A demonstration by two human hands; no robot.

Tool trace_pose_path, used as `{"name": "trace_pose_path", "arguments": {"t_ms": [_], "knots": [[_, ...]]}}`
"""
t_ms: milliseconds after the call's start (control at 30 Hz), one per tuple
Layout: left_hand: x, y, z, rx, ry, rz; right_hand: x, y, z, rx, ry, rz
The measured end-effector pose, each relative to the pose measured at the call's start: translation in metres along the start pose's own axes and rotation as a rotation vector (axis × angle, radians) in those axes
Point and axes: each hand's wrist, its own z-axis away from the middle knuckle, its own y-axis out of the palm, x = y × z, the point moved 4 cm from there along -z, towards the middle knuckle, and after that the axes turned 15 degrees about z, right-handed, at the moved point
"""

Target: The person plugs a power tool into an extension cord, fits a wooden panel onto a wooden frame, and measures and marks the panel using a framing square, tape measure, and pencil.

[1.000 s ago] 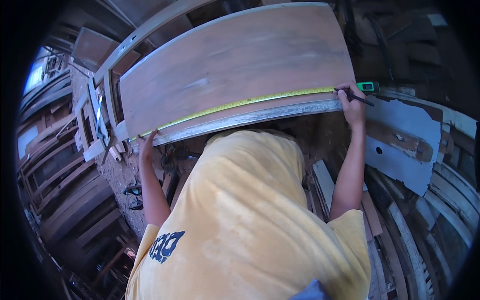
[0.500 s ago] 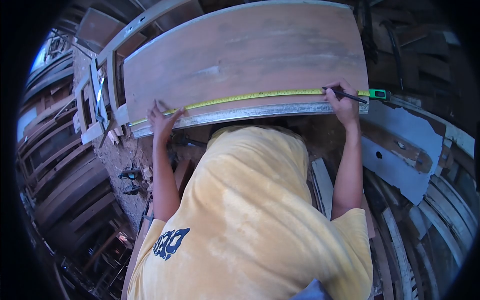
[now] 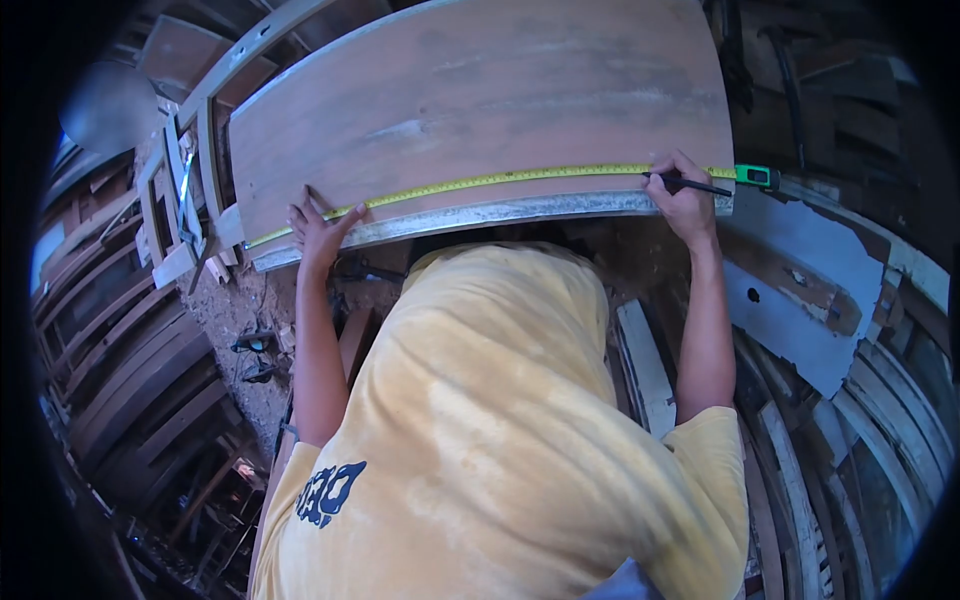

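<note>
A wide wooden board (image 3: pixel 450 110) with a whitish front edge lies before me. Along its near side stretches a yellow tape measure (image 3: pixel 480 182), its green case (image 3: pixel 757 177) just past the board's right end. My left hand (image 3: pixel 322 232) rests with fingers spread on the tape and board near the left end. Toward the right end, my right hand (image 3: pixel 687 200) grips a dark pencil or pen (image 3: pixel 700 186), its tip at the tape's edge. Part of the tape passes behind the fingers of both hands.
A wooden frame (image 3: pixel 207 160) stands against the board's left side. Stacked boards (image 3: pixel 130 340) fill the left, and more planks (image 3: pixel 895 420) lie at right beside a pale torn-edged sheet (image 3: pixel 800 270). A dark tool (image 3: pixel 255 342) lies on the dirt ground.
The view has shifted slightly, so the board and tape appear a little higher and further left. Both hands keep nearly the same places on the board.
</note>
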Motion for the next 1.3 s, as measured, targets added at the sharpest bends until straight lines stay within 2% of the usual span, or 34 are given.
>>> {"name": "trace_pose_path", "arguments": {"t_ms": [467,1300], "knots": [[-0.002,-0.001,-0.002,0.015,-0.023,-0.021,-0.003,0.002,0.001,0.066,0.007,-0.104],[-0.002,-0.003,-0.002,0.002,-0.008,-0.039,0.008,-0.003,0.001,0.091,-0.022,-0.015]]}}
